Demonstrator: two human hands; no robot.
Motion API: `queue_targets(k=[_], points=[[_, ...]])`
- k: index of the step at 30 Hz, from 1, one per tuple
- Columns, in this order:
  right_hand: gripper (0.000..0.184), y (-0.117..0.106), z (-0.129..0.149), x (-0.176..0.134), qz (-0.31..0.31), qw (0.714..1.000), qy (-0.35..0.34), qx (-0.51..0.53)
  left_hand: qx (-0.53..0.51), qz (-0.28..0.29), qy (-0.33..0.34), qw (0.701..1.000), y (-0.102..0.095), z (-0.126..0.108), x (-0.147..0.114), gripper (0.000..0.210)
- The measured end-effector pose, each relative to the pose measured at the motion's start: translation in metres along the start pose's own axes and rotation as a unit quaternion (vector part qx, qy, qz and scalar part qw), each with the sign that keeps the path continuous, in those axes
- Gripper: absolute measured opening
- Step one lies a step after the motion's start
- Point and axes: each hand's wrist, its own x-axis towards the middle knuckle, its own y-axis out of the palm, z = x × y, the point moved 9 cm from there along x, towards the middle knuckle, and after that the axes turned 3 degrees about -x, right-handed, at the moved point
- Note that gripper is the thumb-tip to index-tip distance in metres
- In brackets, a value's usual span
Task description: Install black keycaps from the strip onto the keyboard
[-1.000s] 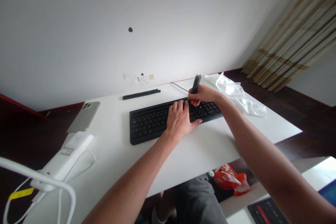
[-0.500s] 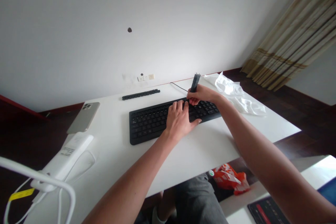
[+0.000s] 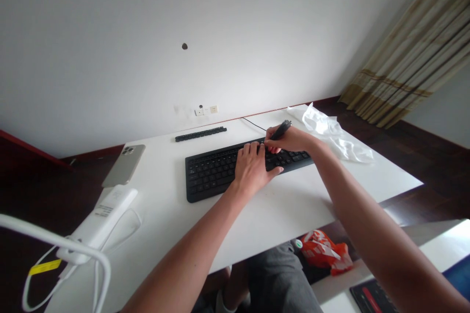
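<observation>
A black keyboard (image 3: 211, 173) lies on the white desk. My left hand (image 3: 251, 166) rests flat across its middle, fingers stretched over the keys and thumb out to the right. Just right of it, my right hand (image 3: 282, 139) is closed around a slim black handheld tool (image 3: 282, 129) with small metal prongs on its upper end. The tool leans back toward the wrist, its lower end hidden by my fingers at the keyboard's upper edge. Behind the keyboard sits a row of black keycaps (image 3: 200, 134).
Left on the desk are a phone (image 3: 125, 164) and a white power strip (image 3: 101, 222) with looped cables. A crumpled clear plastic bag (image 3: 330, 132) lies at the right. A thin black cable (image 3: 253, 123) runs behind the keyboard. An orange bag (image 3: 325, 252) shows below the desk's front edge.
The black tool in my right hand has tipped from nearly upright to leaning right, toward the wrist. My left hand keeps its place on the keyboard. The whole view has shifted slightly.
</observation>
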Motion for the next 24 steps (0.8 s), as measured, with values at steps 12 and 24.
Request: queue_targets(k=[12, 24], points=[[0.027, 0.008, -0.004, -0.04, -0.249, 0.967, -0.056, -0.016, -0.019, -0.013, -0.002, 1.0, -0.005, 0.001, -0.001, 0.075], [0.047, -0.01, 0.026, 0.015, -0.086, 0.982, 0.015, -0.168, -0.027, -0.009, -0.018, 0.999, -0.005, 0.004, -0.001, 0.076]])
